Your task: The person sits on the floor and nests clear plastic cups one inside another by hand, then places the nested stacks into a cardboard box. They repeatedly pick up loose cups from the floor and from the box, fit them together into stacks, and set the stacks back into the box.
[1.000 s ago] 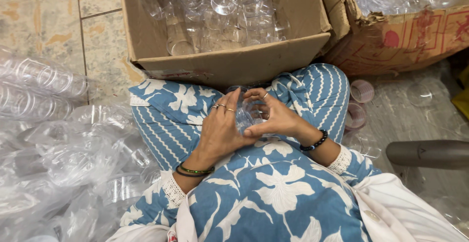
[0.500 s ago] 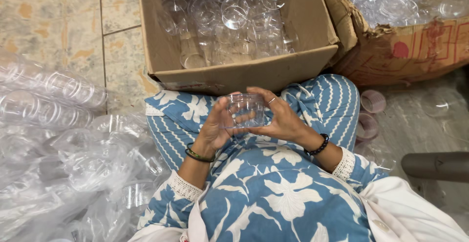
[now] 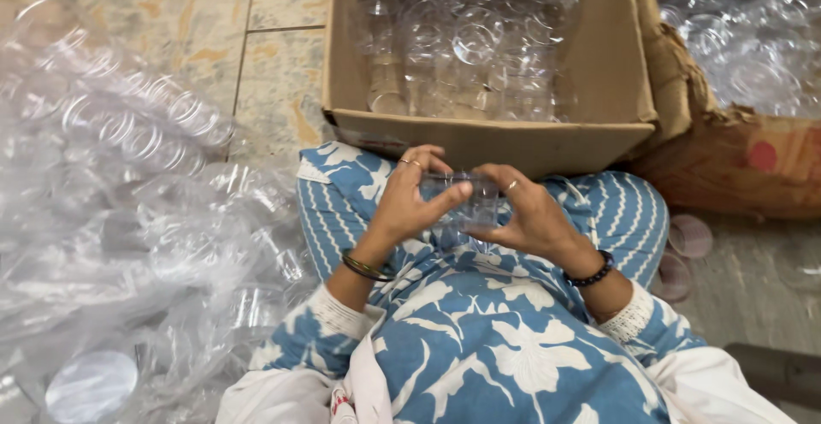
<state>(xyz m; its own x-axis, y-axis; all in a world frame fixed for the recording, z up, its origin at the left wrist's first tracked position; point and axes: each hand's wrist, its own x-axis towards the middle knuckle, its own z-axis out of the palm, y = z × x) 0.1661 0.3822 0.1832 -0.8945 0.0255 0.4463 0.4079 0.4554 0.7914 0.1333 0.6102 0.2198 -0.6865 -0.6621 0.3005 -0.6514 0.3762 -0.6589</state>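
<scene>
Both hands meet over the lap and share one small clear plastic cup (image 3: pixel 462 204). Left hand (image 3: pixel 409 204) is curled around the cup's left side, fingers wrapped part way and thumb laid across the top toward the other hand. Right hand (image 3: pixel 526 214) cups it from the right and from beneath, fingers half closed, forefinger arched over the rim. Neither hand is clenched; the cup sits between them, touching both.

Clear plastic this thin probably dents easily, so in my judgement the hold should stay light, with pressure on the rim and base rather than the thin wall. Keeping the cup low over the blue and white floral garment (image 3: pixel 479 338) would keep a slip harmless.

Just beyond the knuckles stands an open cardboard box (image 3: pixel 487 137), its near wall almost touching the knees, filled with more clear cups (image 3: pixel 466 43) lying at loose angles. Left of the left hand spreads a heap of clear plastic bags (image 3: pixel 128 219) with stacked sleeves of cups inside. Right of the right hand, a couple of loose cups (image 3: pixel 688 236) lie on the floor, and farther off a second, torn carton (image 3: pixel 735 163) holds more.
</scene>
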